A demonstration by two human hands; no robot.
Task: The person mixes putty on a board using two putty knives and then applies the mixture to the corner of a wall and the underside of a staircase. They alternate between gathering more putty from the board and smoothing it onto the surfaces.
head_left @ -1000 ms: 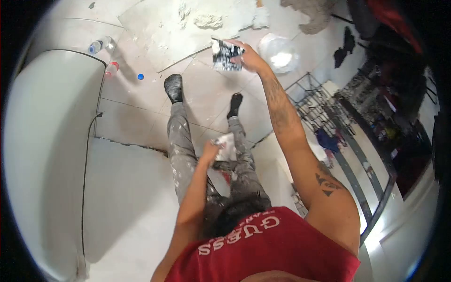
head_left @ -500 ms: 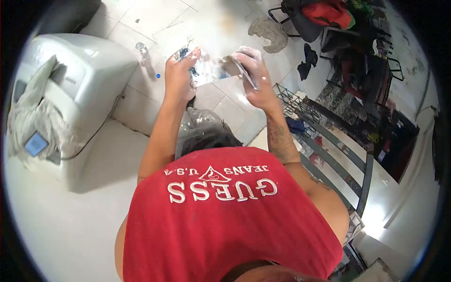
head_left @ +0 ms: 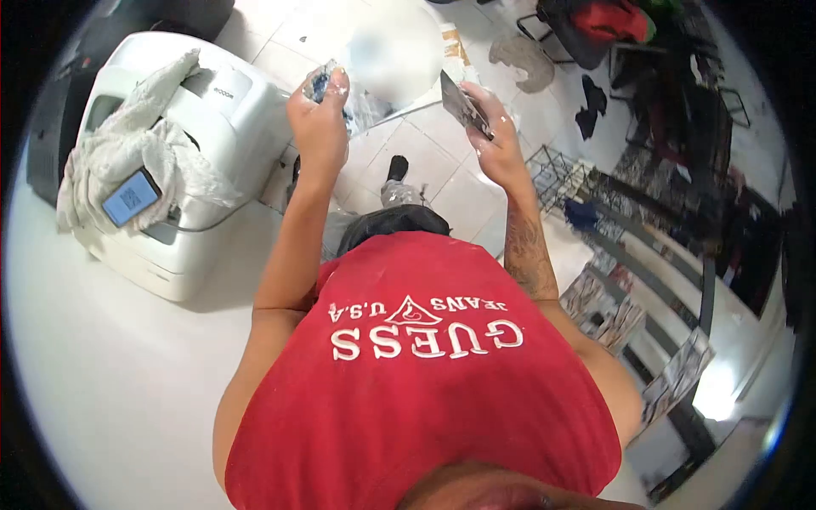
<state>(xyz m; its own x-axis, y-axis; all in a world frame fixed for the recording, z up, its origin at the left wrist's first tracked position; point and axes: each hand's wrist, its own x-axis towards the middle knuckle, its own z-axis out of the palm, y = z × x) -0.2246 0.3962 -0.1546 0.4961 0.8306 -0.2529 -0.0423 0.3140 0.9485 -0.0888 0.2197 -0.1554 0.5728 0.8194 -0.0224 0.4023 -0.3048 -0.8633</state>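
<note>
My left hand (head_left: 320, 119) is closed round a paste-smeared flat tool (head_left: 364, 117) with a blue patch near the thumb. Its greyish plate sticks out to the right below a pale, blurred round area that hides part of the scene. Farther right, my right hand (head_left: 495, 136) grips a flat metal scraper (head_left: 459, 100), its dark grey blade tilted up and to the left. White paste clings to the fingers of both hands. The two tools are apart. Behind them on the floor lies a white board (head_left: 455, 53) with brown marks along its edge.
On the left stands a white appliance (head_left: 183, 255) with a stained cloth (head_left: 127, 153) and a phone (head_left: 133, 197) on top. A metal rack (head_left: 659, 229) runs along the right. Dark chairs (head_left: 552, 34) and a grey rag (head_left: 523, 64) are at the back right, on the tiled floor (head_left: 416, 157).
My hands have moved apart, and the scraper in my right hand has come away from the left tool, its blade now turned upward. The view has shifted, showing more of the appliance.
</note>
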